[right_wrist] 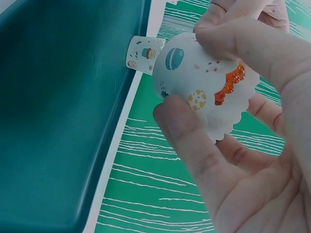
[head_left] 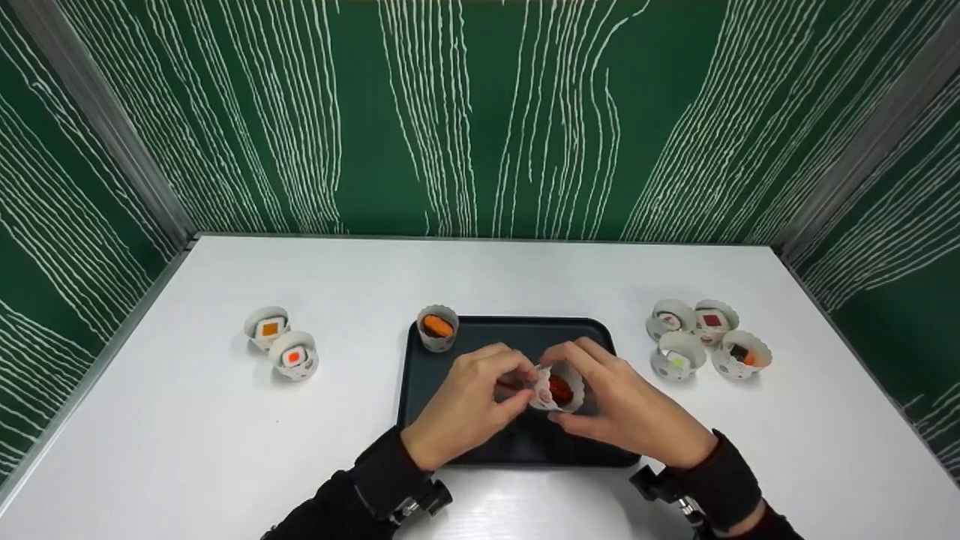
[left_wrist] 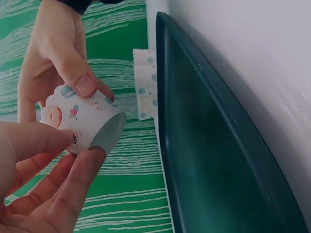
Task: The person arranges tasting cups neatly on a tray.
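Both hands hold one white paper cup with an orange-red sushi piece inside, tilted just above the black tray. My left hand pinches the cup's left side between thumb and fingers; the cup shows printed pictures and a grey base. My right hand grips its right rim, thumb and fingers curled round the cup, with orange roe showing at the scalloped edge. A second cup with an orange piece stands in the tray's far left corner.
Two cups with sushi pieces stand on the white table at the left. Several more cups cluster at the right of the tray. Green patterned walls close in the table on three sides.
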Motion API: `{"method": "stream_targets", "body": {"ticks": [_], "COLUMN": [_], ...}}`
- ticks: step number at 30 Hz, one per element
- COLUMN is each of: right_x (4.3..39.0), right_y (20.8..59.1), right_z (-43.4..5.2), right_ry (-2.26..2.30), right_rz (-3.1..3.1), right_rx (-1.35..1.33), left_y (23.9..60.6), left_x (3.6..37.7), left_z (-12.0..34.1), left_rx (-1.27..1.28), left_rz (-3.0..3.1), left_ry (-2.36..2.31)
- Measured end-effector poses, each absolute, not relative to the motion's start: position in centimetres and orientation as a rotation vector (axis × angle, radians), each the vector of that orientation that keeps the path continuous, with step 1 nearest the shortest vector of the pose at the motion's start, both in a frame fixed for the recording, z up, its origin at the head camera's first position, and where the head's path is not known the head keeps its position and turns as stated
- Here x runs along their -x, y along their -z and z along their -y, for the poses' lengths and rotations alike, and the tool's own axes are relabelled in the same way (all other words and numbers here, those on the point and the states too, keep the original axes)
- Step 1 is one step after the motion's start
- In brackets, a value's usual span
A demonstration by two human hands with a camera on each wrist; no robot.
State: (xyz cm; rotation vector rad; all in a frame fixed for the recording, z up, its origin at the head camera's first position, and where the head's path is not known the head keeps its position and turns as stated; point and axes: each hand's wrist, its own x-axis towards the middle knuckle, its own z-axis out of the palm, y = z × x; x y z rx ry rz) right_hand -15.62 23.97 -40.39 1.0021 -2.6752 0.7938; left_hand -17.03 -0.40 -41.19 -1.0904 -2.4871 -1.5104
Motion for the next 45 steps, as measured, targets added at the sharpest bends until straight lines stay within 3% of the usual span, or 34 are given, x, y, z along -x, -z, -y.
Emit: {"method": "stream_targets", "body": {"ticks": [21, 45], "right_x": [16.4, 22.1], "right_y": [40.5, 38.9], "right_z": [-23.8, -19.7], "right_ry": [-0.775, -0.574], "right_rz": [2.696, 2.790], "right_rx": [-1.036, -1.108], "left_y": [38.2, 33.3], "left_x": [18.4, 18.8], "left_z": [3.8, 9.3], "left_rx": [1.055, 0.822], "left_rz": [2.518, 2.469], "left_ry": [1.164, 1.180]}}
